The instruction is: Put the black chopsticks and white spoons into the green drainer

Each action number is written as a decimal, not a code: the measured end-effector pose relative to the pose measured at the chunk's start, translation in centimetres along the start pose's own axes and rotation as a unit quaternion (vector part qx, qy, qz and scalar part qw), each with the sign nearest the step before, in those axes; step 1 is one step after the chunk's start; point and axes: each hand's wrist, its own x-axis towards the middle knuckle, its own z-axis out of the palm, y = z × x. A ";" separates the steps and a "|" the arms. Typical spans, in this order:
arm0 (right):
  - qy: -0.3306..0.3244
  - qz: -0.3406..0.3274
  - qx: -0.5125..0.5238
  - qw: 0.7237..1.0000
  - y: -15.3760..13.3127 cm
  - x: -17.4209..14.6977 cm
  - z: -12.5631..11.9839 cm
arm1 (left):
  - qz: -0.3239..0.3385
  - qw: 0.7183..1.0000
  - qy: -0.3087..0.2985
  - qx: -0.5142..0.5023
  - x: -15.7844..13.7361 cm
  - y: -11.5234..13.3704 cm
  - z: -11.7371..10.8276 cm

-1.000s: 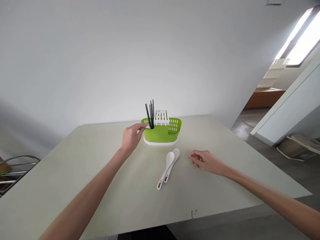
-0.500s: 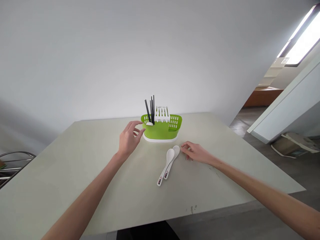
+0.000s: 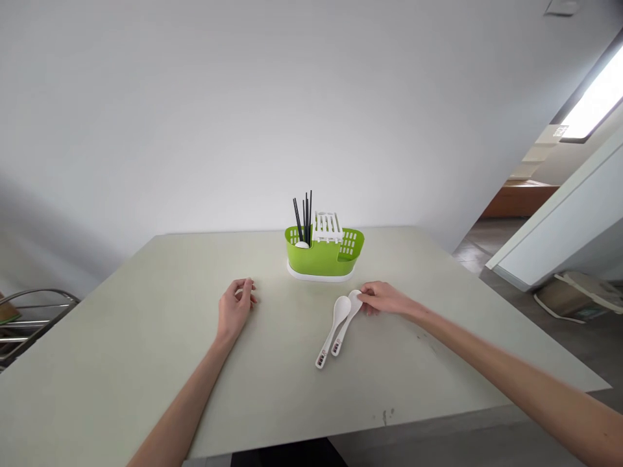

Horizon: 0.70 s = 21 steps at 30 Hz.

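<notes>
On the table, two white spoons lie side by side with their printed handles toward me. My right hand pinches the bowl edge of the right spoon between thumb and fingers. Its neighbour, the left spoon, is untouched. My left hand rests on the table to the left, fingers curled in against the thumb, nothing visible in them. Behind the spoons stands a green cutlery basket on a white base. Its left compartment holds several black chopsticks and a white spoon. A white slotted rack tops its middle.
The pale table meets a white wall at the back. A metal rack stands beyond the left edge. On the floor to the right sits a brownish bin-like container.
My left hand has drawn back from the basket toward me and its fingers have closed. My right hand has reached the right spoon and gripped its bowl. The view has shifted slightly.
</notes>
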 end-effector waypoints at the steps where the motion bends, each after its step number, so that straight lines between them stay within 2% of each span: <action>1: -0.003 0.002 -0.005 1.000 -0.1 -0.3 -0.5 | 0.000 1.000 -0.005 -0.002 0.0 -0.1 0.0; 6: 0.021 -0.012 -0.034 0.999 -2.2 -2.6 -4.7 | -0.001 1.000 -0.022 0.011 -0.1 -0.3 0.1; 8: 0.070 -0.046 -0.048 0.995 -4.5 -3.8 -6.5 | -0.001 1.000 -0.026 0.017 -0.1 -0.3 0.1; 10: 0.145 -0.090 -0.065 0.983 -7.8 -4.9 -8.1 | -0.001 0.999 -0.030 0.024 -0.2 -0.2 0.1; 11: 0.195 -0.109 -0.081 0.971 -9.7 -5.3 -8.6 | 0.000 0.999 -0.032 0.027 -0.2 -0.1 0.1; 13: 0.308 -0.155 -0.125 0.930 -13.8 -5.8 -9.1 | 0.000 0.999 -0.031 0.030 -0.2 0.1 0.0; 16: 0.442 -0.234 -0.181 0.847 -19.1 -4.9 -8.6 | 0.002 0.999 -0.033 0.040 -0.4 0.3 -0.1; 18: 0.474 -0.264 -0.240 0.805 -21.5 -3.2 -7.4 | 0.006 0.998 -0.034 0.049 -0.5 0.4 -0.2; 21: 0.444 -0.279 -0.339 0.781 -23.2 0.1 -4.7 | 0.012 0.998 -0.033 0.049 -0.6 0.5 -0.1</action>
